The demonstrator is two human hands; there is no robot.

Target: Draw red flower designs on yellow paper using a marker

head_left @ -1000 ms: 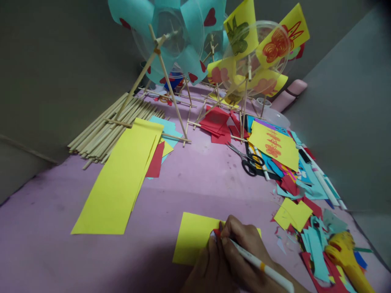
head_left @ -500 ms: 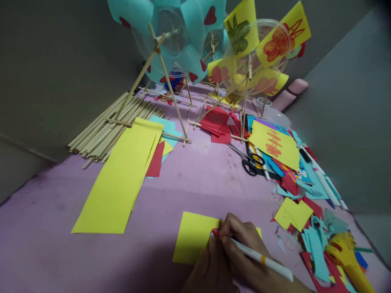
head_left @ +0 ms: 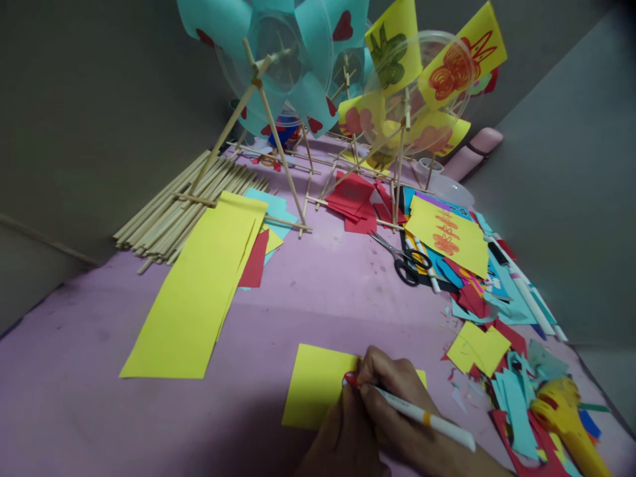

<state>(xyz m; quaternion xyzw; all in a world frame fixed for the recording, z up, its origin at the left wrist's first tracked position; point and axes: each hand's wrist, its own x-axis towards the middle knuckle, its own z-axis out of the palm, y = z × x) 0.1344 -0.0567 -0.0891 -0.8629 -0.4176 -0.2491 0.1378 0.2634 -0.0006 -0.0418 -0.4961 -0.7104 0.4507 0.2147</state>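
Note:
A white marker pen (head_left: pixel 422 416) with an orange band is pinched in my right hand (head_left: pixel 392 381). Its tip, mostly hidden by my fingers, points down at a yellow paper rectangle (head_left: pixel 312 384) on the table. Beside it, my left hand (head_left: pixel 342 437) lies low over the same paper, fingers pressed together. A small red paper piece (head_left: pixel 350 379) is at my left fingertips and seems held down by them. Its full shape is covered. Both hands touch each other near the pen tip.
Yellow strips (head_left: pixel 193 291) and a stack of wooden sticks (head_left: pixel 163 225) lie left. Black-handled scissors (head_left: pixel 405 262), paper scraps (head_left: pixel 479 348) and a yellow glue gun (head_left: pixel 566 414) are right. Stick-framed pinwheels with blue (head_left: pixel 213 23) and yellow (head_left: pixel 392 53) blades stand behind.
The view has shifted very slightly. Both hands, the marker pen and the yellow paper stay almost where they were.

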